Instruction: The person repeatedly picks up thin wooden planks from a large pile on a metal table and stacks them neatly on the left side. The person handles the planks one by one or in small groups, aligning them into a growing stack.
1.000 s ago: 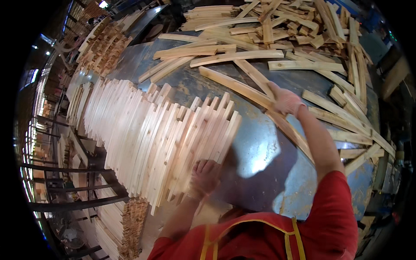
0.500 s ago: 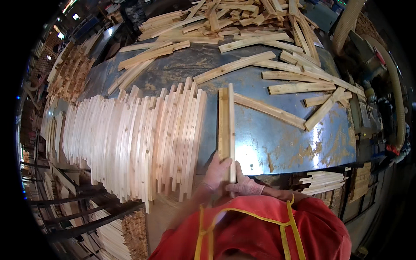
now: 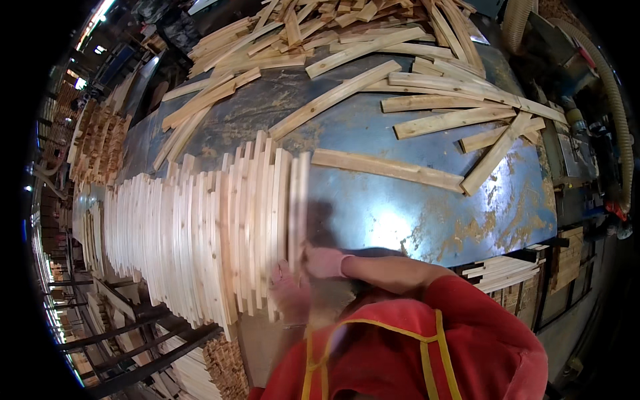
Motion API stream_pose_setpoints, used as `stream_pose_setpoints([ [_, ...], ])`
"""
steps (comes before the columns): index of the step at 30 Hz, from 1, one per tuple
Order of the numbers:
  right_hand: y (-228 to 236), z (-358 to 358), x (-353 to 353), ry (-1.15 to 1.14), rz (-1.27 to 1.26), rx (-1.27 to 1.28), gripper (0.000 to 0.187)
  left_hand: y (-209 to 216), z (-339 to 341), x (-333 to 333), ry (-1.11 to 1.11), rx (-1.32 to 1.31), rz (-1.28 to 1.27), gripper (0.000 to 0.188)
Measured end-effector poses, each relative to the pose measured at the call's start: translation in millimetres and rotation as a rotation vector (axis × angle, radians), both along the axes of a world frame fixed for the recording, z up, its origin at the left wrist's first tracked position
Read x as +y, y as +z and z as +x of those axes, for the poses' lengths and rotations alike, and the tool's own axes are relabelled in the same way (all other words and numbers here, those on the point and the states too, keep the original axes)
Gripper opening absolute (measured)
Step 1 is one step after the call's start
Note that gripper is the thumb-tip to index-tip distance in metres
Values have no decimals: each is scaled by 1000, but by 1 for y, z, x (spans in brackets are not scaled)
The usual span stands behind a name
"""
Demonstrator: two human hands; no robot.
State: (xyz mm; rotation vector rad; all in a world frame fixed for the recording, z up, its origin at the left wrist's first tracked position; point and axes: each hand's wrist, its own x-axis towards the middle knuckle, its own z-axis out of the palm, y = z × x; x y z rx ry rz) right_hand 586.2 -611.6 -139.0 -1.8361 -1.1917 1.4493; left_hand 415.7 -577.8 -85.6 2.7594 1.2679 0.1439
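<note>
A long row of pale wooden strips (image 3: 200, 247) stands side by side on the left of the metal-topped table (image 3: 360, 193). At the row's right end, a slightly blurred wooden strip (image 3: 303, 200) lies alongside the others, pointing away from me. My right hand (image 3: 325, 261), in a light glove, is closed on its near end. My left hand (image 3: 290, 293) is against the near ends of the strips just left of it; motion smears its fingers, so its grip is unclear. A single board (image 3: 387, 169) lies slantwise beyond my hands.
A heap of loose boards (image 3: 300, 30) covers the far side. Several crossed boards (image 3: 460, 120) lie at the right. Stacked timber (image 3: 100, 147) stands at the far left, more strips (image 3: 503, 273) below the table's right edge. A ribbed hose (image 3: 623, 133) hangs at the right.
Both hands have moved left, carrying the wooden pieces from mid-table to the right end of the row. The view has shifted slightly.
</note>
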Motion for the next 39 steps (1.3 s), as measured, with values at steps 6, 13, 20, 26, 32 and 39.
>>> stream_pose_setpoints([
  [6,35,162,-39,-129,320,52,55,4,62,24,58,190,-258,60],
  [13,103,448,-282,-14,-299,-1215,69,4,96,14,-3,203,-23,81],
  [20,118,431,-230,128,-107,-1021,74,2,184,-4,-260,84,-55,86],
  [26,52,339,-109,-119,239,-833,95,10,229,-34,-377,21,-229,82],
  [32,64,296,-90,-14,-147,-737,106,-1,156,-60,-214,-31,-539,78],
  [39,62,206,-76,-230,-231,-465,104,-5,121,-77,81,-317,-1100,72],
])
